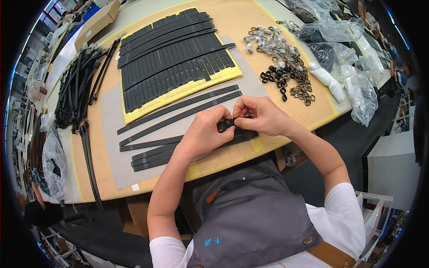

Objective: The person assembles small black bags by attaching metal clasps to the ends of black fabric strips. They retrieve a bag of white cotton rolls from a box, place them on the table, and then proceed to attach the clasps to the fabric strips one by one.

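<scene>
My left hand (pixel 206 132) and my right hand (pixel 263 117) meet above the near edge of the table. Both have their fingers pinched on the end of a black strap (pixel 226 125); a small dark loop seems to be there too, mostly hidden by the fingers. Under and beside my hands, several flat black straps (pixel 156 160) lie side by side on a grey mat (pixel 115 166). Just beyond them rests a yellow board (pixel 185 92) covered with a close row of black straps (pixel 165 58), with a few more laid across it.
Right of the board lie piles of small black loops (pixel 273 77) and metal rings (pixel 304 91), some wrapped in clear plastic. Plastic bags (pixel 357 87) crowd the right edge. A bundle of black straps (pixel 78 85) hangs over the left side, near a cardboard box (pixel 97 24).
</scene>
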Demonstrator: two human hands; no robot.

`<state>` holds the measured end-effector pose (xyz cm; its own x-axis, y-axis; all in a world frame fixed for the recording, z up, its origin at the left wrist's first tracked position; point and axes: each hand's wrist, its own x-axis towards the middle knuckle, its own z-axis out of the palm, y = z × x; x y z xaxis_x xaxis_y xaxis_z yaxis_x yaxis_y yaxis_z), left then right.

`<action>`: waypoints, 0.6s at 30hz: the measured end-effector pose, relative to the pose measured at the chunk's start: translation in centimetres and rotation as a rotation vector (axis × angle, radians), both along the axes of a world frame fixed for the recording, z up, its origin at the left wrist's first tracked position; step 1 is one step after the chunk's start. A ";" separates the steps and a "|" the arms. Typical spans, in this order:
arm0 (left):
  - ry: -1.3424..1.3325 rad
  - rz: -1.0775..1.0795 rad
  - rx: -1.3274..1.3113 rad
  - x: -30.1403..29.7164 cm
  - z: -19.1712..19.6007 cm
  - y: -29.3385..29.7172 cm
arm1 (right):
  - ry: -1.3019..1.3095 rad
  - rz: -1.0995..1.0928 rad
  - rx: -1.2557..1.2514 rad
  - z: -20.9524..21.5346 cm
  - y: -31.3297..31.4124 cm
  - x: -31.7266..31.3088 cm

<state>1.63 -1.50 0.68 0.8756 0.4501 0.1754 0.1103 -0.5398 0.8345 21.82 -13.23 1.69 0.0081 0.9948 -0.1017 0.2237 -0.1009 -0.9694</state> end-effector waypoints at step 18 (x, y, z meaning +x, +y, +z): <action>0.004 -0.076 -0.117 0.0 -0.8 0.2 | 0.221 -0.026 -0.143 -1.0 1.3 0.1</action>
<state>1.61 -1.26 -0.12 0.9084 0.3998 0.1224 0.0760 -0.4457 0.8920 21.91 -11.95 0.67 -0.0046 0.9698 -0.2437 0.0038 -0.2437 -0.9698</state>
